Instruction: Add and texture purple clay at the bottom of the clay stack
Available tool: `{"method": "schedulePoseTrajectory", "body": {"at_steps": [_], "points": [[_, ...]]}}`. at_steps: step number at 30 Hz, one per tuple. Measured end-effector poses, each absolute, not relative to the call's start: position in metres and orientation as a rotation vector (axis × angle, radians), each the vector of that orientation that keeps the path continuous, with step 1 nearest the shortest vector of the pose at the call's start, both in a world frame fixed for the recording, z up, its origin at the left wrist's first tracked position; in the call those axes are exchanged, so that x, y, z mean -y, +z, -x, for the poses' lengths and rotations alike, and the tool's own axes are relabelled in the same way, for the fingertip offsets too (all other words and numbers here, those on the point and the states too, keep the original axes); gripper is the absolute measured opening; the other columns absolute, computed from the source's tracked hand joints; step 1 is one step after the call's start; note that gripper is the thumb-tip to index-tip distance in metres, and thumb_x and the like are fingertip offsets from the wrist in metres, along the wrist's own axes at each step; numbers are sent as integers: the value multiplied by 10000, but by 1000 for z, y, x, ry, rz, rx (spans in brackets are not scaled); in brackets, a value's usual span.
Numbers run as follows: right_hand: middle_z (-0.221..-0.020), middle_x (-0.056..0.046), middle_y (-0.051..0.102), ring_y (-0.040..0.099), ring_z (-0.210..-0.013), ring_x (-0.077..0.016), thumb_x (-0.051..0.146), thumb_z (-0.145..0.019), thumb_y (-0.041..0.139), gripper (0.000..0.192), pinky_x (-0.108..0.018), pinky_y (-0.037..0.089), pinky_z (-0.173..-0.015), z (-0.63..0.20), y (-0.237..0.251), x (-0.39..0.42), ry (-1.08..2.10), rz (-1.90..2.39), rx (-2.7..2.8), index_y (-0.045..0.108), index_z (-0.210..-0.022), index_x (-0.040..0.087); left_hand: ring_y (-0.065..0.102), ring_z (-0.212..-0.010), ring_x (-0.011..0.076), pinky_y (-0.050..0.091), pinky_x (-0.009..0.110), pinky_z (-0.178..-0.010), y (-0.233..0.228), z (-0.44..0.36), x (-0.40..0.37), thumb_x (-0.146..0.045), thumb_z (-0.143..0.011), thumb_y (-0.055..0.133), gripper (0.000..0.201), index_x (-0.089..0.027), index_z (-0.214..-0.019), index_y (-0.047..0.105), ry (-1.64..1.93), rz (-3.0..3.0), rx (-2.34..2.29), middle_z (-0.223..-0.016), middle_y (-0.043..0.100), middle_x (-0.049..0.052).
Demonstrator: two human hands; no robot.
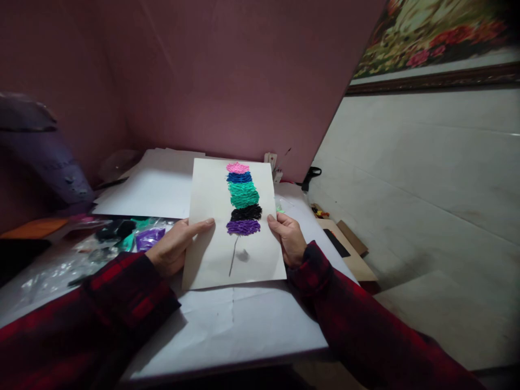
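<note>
A white sheet of paper [211, 200] is held up, tilted, over the table. On it runs a vertical stack of textured patches: pink, blue, teal, black and purple, with a thin grey line and a grey smudge below. My left hand [174, 246] grips the sheet's left edge, thumb across the front. My right hand [287, 237] grips its right edge beside the purple patch [243, 227]. Both sleeves are red-and-black plaid.
The table [227, 325] is covered in white paper, with more white sheets [150, 187] at the back. Clear plastic bags [101, 238] with purple, teal and black material lie at left. Scissors [311, 176] and small items sit at the right edge by a wooden board [349, 249].
</note>
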State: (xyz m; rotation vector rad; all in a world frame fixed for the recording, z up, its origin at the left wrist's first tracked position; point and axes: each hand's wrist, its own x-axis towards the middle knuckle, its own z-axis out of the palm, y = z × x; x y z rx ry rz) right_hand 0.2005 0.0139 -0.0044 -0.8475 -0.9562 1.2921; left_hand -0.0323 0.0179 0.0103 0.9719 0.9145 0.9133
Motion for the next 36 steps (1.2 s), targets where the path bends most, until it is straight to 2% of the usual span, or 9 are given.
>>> {"method": "schedulePoseTrajectory", "body": {"at_steps": [9, 21, 29, 32, 34, 36], "points": [[-742, -26, 724, 680, -687, -216, 343, -641, 785, 305, -345, 536, -660, -200, -5, -14, 1286, 843, 950, 659, -856, 168, 706, -728, 280, 585, 355, -662, 12, 32, -18, -348, -750, 724, 461, -141, -1148, 618, 921, -953, -896, -888, 741, 119], [-730, -21, 718, 667, -649, -195, 346, -643, 784, 303, -311, 525, -612, -201, -5, -14, 1291, 841, 959, 649, -847, 166, 704, -656, 254, 589, 336, -602, 15, 30, -17, -351, -805, 670, 388, -135, -1121, 610, 923, -913, -941, -779, 739, 80], [-720, -20, 707, 636, -587, -161, 353, -644, 779, 297, -284, 510, -570, -200, -5, -14, 1275, 842, 974, 636, -826, 166, 701, -643, 251, 587, 337, -603, 19, 28, -14, -345, -823, 654, 362, -122, -1106, 622, 916, -872, -918, -783, 736, 106], [-692, -22, 688, 606, -552, -135, 433, -696, 720, 309, -241, 467, -491, -203, -3, -17, 1188, 901, 983, 634, -822, 164, 693, -625, 246, 590, 343, -608, 24, 30, -15, -301, -834, 647, 325, -93, -1083, 630, 999, -852, -910, -745, 726, 108], [-662, -22, 665, 558, -502, -104, 506, -751, 633, 354, -199, 389, -405, -209, -2, -21, 1053, 999, 987, 630, -821, 159, 690, -634, 239, 594, 348, -632, 29, 33, -18, -244, -832, 649, 300, -70, -1076, 627, 1150, -843, -905, -727, 720, 101], [-674, -22, 660, 517, -476, -81, 536, -793, 545, 378, -170, 304, -351, -216, 1, -25, 878, 1106, 1004, 613, -831, 166, 691, -681, 211, 593, 330, -699, 36, 38, -23, -203, -837, 639, 305, -106, -1123, 602, 1296, -850, -875, -756, 724, 57]]}}
